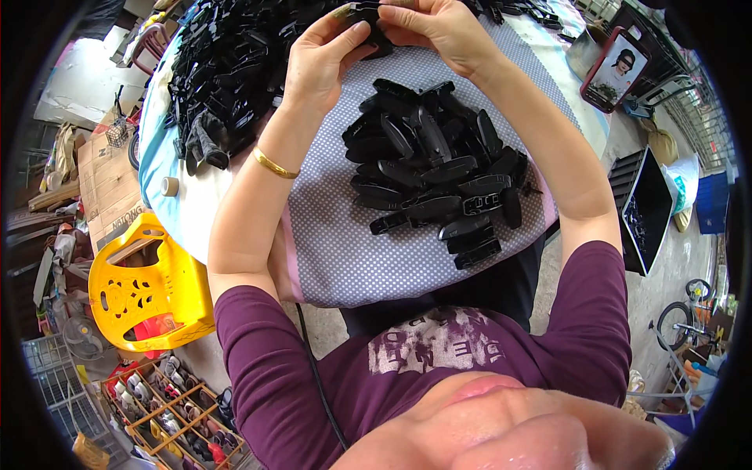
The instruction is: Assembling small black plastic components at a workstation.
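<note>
At the far edge of the view, my left hand (323,63) and my right hand (439,31) are raised close together over the table. Both have their fingertips closed on a small black plastic piece (366,12), partly hidden by the fingers and cut off by the frame, so its exact shape is unclear. Nearer to me, between my forearms, a heap of long, rounded black plastic parts (433,160) lies on a grey dotted cloth (337,243). A much larger pile of loose black parts (243,59) covers the table's far left.
Dark gloves (207,141) and a tape roll (169,186) lie at the table's left. A yellow plastic chair (145,290) stands beside it. At the right are a propped phone (616,69) and a black bin (646,207) on the floor. A dark cord (317,376) hangs down my front.
</note>
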`<state>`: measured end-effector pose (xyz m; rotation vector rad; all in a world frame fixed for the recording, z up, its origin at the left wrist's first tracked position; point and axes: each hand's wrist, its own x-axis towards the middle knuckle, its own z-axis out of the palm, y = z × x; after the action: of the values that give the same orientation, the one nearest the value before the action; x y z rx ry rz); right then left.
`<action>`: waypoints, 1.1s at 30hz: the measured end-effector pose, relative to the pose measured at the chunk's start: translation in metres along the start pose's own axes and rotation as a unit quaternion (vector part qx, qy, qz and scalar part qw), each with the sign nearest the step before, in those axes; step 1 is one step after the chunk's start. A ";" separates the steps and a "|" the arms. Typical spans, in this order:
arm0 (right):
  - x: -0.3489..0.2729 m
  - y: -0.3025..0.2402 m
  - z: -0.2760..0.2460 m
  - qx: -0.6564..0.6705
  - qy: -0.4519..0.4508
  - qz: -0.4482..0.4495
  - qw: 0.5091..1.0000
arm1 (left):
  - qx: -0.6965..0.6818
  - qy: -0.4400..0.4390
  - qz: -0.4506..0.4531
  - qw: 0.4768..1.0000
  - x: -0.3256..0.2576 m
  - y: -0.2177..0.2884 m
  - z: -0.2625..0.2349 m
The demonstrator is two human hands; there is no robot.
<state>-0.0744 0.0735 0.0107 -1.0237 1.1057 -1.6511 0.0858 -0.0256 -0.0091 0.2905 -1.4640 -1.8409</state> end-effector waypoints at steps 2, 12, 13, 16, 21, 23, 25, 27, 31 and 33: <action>0.000 0.006 -0.003 -0.037 -0.015 -0.026 0.999 | 0.003 0.037 0.004 0.999 0.004 -0.003 -0.003; -0.013 0.005 0.016 -0.263 0.059 -0.177 0.947 | -0.048 0.047 0.000 0.998 0.000 0.002 0.007; -0.016 0.004 0.019 -0.304 0.074 -0.207 0.927 | -0.050 0.048 -0.004 0.998 -0.001 0.004 0.006; -0.021 -0.006 0.022 -0.323 0.080 -0.206 0.920 | -0.055 0.051 -0.013 0.997 -0.002 0.004 0.008; -0.022 -0.001 0.026 -0.278 0.046 -0.302 0.911 | -0.040 0.046 0.015 0.998 -0.007 0.013 0.022; -0.023 -0.006 0.028 -0.279 0.072 -0.180 0.941 | -0.010 0.005 0.038 0.999 -0.006 0.019 0.021; -0.013 -0.001 0.018 -0.209 0.019 -0.150 0.966 | -0.002 -0.008 0.043 0.999 -0.007 0.024 0.022; -0.009 -0.004 0.005 -0.270 -0.050 -0.129 0.953 | 0.059 -0.030 0.042 0.997 -0.007 0.027 0.020; -0.026 -0.013 0.018 -0.413 -0.052 -0.203 0.886 | 0.054 -0.032 0.044 0.997 -0.002 0.024 0.018; -0.028 -0.011 0.023 -0.412 -0.047 -0.232 0.880 | -0.210 -0.276 0.167 0.923 0.013 0.010 0.007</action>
<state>-0.0478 0.0967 0.0224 -2.0219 1.6398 -1.4439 0.0770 -0.0295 0.0054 -0.7014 -1.3054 -1.9658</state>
